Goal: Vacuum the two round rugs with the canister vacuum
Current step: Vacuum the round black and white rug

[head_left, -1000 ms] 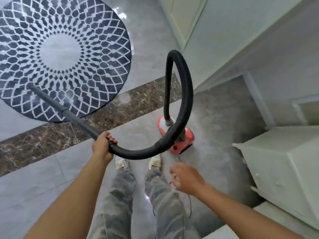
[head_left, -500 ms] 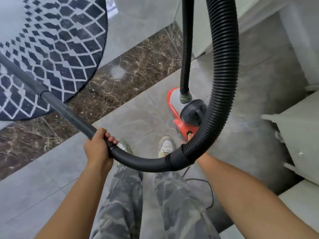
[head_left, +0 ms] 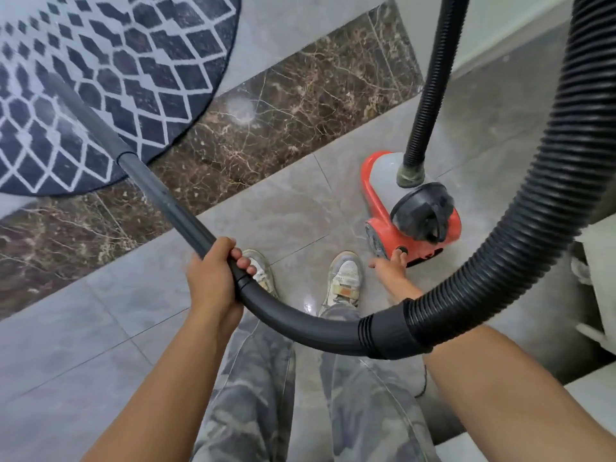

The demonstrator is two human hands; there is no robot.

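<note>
Left hand (head_left: 213, 278) wraps its fingers round the black plastic vacuum wand (head_left: 160, 191); right hand (head_left: 388, 268), fingers outstretched, touches the red canister vacuum (head_left: 380, 208).

Glossy grey tile floor (head_left: 83, 345) with thin grout lines, crossed diagonally by a band of dark brown marble (head_left: 266, 111) with pale veining. White wall (head_left: 483, 28) at top right meets the floor, white furniture (head_left: 600, 261) at right edge, mostly cut off. Small bright glare (head_left: 308, 308) reflected on the tile near centre, soft even light overall
</note>
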